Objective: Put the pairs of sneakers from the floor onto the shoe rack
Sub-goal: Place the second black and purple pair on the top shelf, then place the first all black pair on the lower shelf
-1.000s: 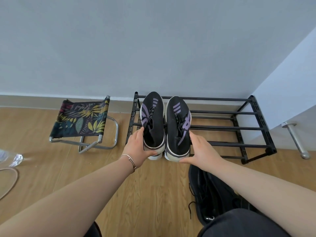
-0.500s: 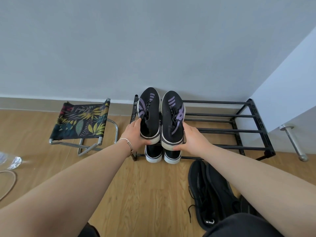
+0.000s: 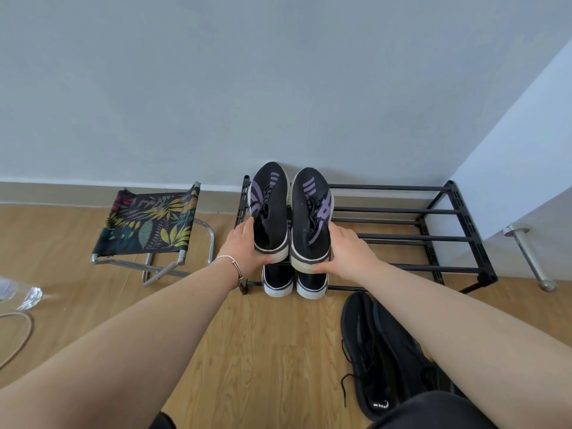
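Note:
A pair of black sneakers with purple stripes lies side by side on the top tier of the black metal shoe rack (image 3: pixel 402 236), at its left end, toes to the wall. My left hand (image 3: pixel 246 249) grips the heel of the left sneaker (image 3: pixel 270 209). My right hand (image 3: pixel 346 253) grips the heel of the right sneaker (image 3: pixel 311 215). Below them, on the lower tier, the white-soled heels of another black pair (image 3: pixel 294 281) stick out. An all-black pair of sneakers (image 3: pixel 380 354) lies on the wooden floor under my right forearm.
A folding stool (image 3: pixel 148 226) with leaf-print fabric stands left of the rack. A clear plastic bottle (image 3: pixel 18 294) and a loop of cable (image 3: pixel 15 339) lie at the far left. A white door with a metal stopper (image 3: pixel 529 258) is right of the rack.
Both hands have carried the purple-striped pair forward from the rack's front edge and set it deeper on the top tier, uncovering the pair on the lower tier.

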